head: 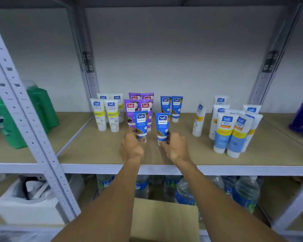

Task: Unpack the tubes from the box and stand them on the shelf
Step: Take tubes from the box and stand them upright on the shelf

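Left grip: the left hand (132, 147) curls its fingers round the lower end of a blue tube (141, 123), cap down, upright.
Right grip: the right hand (175, 147) pinches the lower end of a second blue tube (163, 125), also cap down, tilted slightly.
Landmark: four purple tubes (138, 105) standing in a block on the shelf board (94, 147).
Left-held tube: directly in front of the purple tubes, overlapping them in view; the fingers hide whether its cap touches the board.
Right-held tube: just right of the purple tubes and nearer the shelf edge; its cap is likewise hidden.
Blue pair (171, 106): standing just right of the purple tubes, level with them.
Yellow-banded tubes (106, 114): four, just left of the purple tubes.
Leaning white tube (198, 119): well right of the purple tubes, alone.
White-and-pale-blue tubes (233, 130): a cluster further right still.
Cardboard box (164, 219): below the purple tubes, under the shelf edge, between the forearms.
Green bottles (38, 109): far left of the purple tubes, in the next bay.
Water bottles (184, 191): on the level beneath the purple tubes.
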